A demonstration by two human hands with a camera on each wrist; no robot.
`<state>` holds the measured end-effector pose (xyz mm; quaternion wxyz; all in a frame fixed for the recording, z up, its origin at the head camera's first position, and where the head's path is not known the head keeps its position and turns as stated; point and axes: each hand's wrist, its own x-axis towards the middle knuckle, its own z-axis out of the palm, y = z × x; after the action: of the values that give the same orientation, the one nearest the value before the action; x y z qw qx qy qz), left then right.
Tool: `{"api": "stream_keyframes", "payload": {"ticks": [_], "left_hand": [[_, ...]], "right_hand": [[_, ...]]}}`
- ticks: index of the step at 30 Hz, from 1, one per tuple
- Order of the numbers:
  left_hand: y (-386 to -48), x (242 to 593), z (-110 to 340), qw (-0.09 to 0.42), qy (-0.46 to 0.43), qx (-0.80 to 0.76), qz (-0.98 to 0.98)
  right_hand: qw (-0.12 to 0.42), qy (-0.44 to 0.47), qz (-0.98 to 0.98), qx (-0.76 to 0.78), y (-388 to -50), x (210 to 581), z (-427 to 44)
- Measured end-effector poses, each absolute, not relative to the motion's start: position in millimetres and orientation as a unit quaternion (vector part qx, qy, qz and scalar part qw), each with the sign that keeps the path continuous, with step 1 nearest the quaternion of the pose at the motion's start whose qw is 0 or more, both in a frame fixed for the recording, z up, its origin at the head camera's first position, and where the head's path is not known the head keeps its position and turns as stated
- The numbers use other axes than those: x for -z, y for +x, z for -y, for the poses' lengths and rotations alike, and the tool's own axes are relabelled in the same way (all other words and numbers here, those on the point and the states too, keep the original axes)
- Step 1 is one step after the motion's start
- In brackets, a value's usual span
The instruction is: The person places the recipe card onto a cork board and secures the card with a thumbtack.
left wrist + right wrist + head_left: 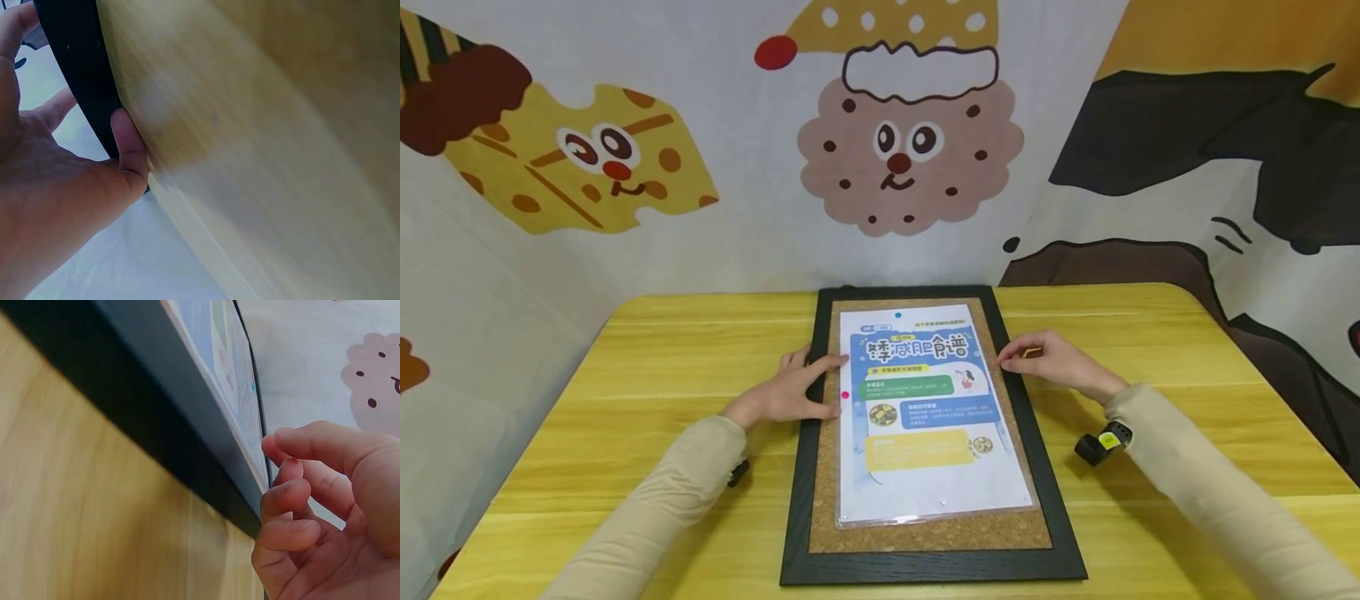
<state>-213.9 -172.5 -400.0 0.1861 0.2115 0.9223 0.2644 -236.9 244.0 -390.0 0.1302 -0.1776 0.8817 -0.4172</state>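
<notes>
A corkboard point(822, 500) in a black frame point(940, 568) lies on the table, with a laminated printed sheet point(932, 492) on it. Pins with a blue head point(898, 315) and a pink head point(845, 395) sit at the sheet's top and left edges. My left hand point(786, 390) spans the frame's left side, two digits stretched to the sheet's edge. In the left wrist view, a fingertip point(128, 134) touches the frame's outer side. My right hand point(1060, 362) has thumb and forefinger brought together at the sheet's right edge, other fingers curled; whatever lies between the fingertips is hidden.
The yellow wood-grain table point(700, 333) reaches back to a wall cloth point(745, 242) printed with cartoon food. A black wrist device point(1093, 448) sits beside the right cuff, another point(737, 473) beside the left.
</notes>
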Motion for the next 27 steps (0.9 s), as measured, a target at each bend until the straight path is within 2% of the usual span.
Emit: {"api": "stream_keyframes", "payload": {"ticks": [27], "left_hand": [[-214,401,173,0.182,0.214,-0.265,-0.922]], "right_hand": [[0.093,-0.118,-0.909,0.388,-245,381,-300]]}}
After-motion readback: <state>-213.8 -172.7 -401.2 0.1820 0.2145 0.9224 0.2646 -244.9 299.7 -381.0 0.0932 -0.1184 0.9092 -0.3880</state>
